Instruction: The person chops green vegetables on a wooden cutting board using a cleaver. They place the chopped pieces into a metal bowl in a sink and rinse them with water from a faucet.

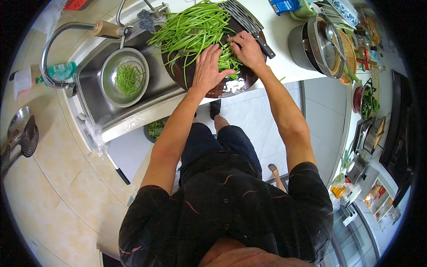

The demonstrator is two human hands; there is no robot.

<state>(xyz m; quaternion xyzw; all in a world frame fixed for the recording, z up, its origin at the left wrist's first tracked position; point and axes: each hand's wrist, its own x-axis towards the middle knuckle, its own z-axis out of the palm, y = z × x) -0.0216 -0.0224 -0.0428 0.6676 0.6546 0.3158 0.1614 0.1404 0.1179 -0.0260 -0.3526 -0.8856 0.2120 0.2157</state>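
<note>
A heap of long green stalks (196, 25) lies across a round dark cutting board (233, 86), wet at its near edge. My left hand (210, 68) rests spread, palm down, at the heap's near side, touching the stalks. Shorter cut green pieces (230, 63) lie between my hands. My right hand (247, 48) has bent fingers at the far right of these pieces; whether it grips any is hidden. A cleaver with a black handle (265, 46) and a patterned blade (242, 15) lies on the board's far right, just beyond my right hand.
Left of the board is a steel sink (91, 76) with a faucet (63, 25); a metal bowl (106, 90) in it holds cut green pieces. Stacked pots (297, 46) stand on the right counter. Another person's foot (273, 167) shows on the floor behind my right side.
</note>
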